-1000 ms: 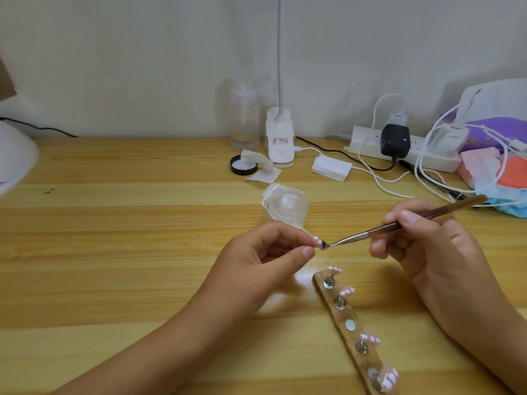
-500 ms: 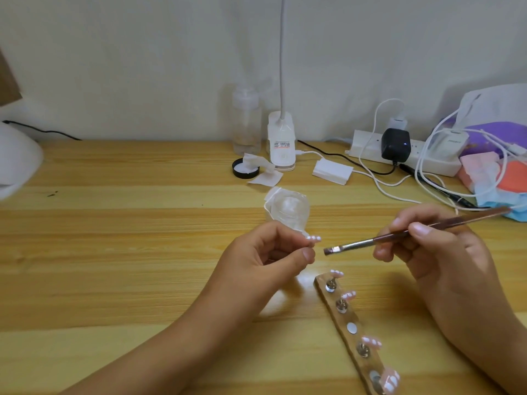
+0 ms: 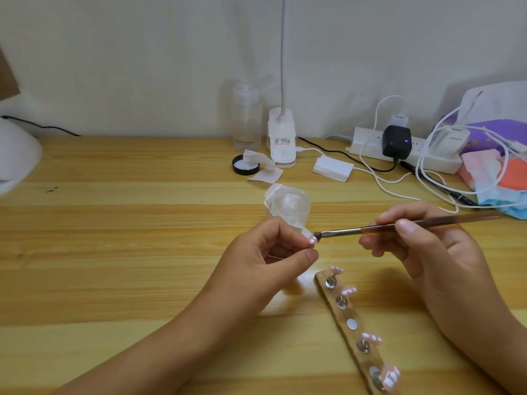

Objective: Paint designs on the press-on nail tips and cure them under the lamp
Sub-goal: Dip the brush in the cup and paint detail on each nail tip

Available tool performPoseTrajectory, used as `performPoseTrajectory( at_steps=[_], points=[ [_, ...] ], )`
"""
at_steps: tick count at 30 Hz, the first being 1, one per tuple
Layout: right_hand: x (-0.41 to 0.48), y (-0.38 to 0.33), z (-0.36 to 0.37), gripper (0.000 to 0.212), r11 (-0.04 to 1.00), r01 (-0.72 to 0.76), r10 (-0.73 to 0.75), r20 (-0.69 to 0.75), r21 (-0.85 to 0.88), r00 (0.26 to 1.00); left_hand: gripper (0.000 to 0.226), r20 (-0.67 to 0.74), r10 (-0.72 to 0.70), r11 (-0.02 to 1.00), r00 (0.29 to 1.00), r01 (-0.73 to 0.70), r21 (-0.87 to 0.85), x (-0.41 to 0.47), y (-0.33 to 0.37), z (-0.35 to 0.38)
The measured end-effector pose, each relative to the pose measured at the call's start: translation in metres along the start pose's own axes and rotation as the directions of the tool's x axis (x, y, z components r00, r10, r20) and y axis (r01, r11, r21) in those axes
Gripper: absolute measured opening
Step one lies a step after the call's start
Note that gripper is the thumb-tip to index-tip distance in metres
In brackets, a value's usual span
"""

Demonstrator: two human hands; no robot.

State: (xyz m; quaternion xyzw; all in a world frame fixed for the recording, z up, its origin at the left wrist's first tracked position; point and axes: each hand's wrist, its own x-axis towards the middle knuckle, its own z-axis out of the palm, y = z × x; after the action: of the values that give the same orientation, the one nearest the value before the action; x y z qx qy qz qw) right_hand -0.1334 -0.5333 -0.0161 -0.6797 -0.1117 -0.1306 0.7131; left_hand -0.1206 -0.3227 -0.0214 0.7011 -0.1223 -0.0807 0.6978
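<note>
My left hand (image 3: pixel 266 259) pinches a small pink nail tip (image 3: pixel 312 240) with white dots, held up over the table. My right hand (image 3: pixel 430 252) grips a thin brown brush (image 3: pixel 399 225); its bristle end touches the held tip. Below lies a wooden holder strip (image 3: pixel 355 334) with round metal studs. Several pink, white-dotted nail tips (image 3: pixel 349 290) sit on its studs, and one stud in the middle is bare. The white curing lamp (image 3: pixel 14 155) shows partly at the left edge.
A small clear jar (image 3: pixel 289 206) stands just behind my hands. Farther back are a black lid (image 3: pixel 238 168) with wipes, a clear bottle (image 3: pixel 246 118), a white clip lamp base (image 3: pixel 281 141), a power strip (image 3: pixel 368 143) with chargers and cables, and cloths (image 3: pixel 490 178) at right.
The brush drew back from the held nail tip half a second ago, and its bristles now touch the tip again. My left hand has barely moved.
</note>
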Motion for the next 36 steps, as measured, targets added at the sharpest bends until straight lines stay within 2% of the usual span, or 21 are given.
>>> performPoseTrajectory(
  at_steps=[5, 10, 13, 21, 25, 30, 32, 36],
  points=[
    [0.0009, 0.0002, -0.0001, 0.021, 0.999, 0.009, -0.011, -0.052, -0.036, 0.999, 0.004, 0.008, 0.014, 1.000, 1.000, -0.014, 0.007, 0.0000, -0.0004, 0.0000],
    [0.0029, 0.0003, -0.0037, 0.024, 1.000, 0.008, -0.006, -0.086, 0.021, 0.996, 0.009, 0.000, 0.012, 1.000, 1.000, -0.012, -0.009, 0.0007, -0.0036, -0.0006],
    [0.0017, 0.0001, -0.0055, 0.026, 0.997, -0.002, 0.007, -0.068, 0.074, 0.998, 0.010, 0.004, 0.007, 1.000, 1.000, -0.007, -0.006, 0.0009, -0.0036, -0.0016],
    [-0.0004, 0.0005, -0.0056, 0.025, 0.996, -0.032, 0.032, 0.006, 0.085, 0.999, 0.012, 0.009, 0.008, 1.000, 1.000, -0.008, 0.010, 0.0007, -0.0015, -0.0002],
    [-0.0002, -0.0003, -0.0030, 0.023, 0.998, -0.039, 0.039, -0.001, 0.039, 0.999, 0.012, 0.031, 0.026, 0.999, 0.999, -0.027, 0.031, -0.0003, -0.0001, -0.0008],
    [0.0000, -0.0002, -0.0023, 0.018, 0.994, 0.019, -0.022, -0.035, -0.106, 0.999, 0.013, 0.034, 0.036, 0.998, 0.999, -0.038, 0.040, -0.0008, 0.0002, -0.0022],
    [0.0014, 0.0010, -0.0030, 0.020, 0.997, 0.026, -0.030, -0.061, -0.070, 0.998, 0.017, 0.020, 0.021, 0.999, 1.000, -0.022, 0.024, -0.0008, -0.0001, -0.0022],
    [0.0048, 0.0031, -0.0060, 0.018, 0.997, 0.062, -0.059, -0.090, 0.034, 0.994, 0.009, -0.006, -0.001, 1.000, 1.000, 0.001, -0.024, 0.0000, 0.0009, -0.0022]
  ],
)
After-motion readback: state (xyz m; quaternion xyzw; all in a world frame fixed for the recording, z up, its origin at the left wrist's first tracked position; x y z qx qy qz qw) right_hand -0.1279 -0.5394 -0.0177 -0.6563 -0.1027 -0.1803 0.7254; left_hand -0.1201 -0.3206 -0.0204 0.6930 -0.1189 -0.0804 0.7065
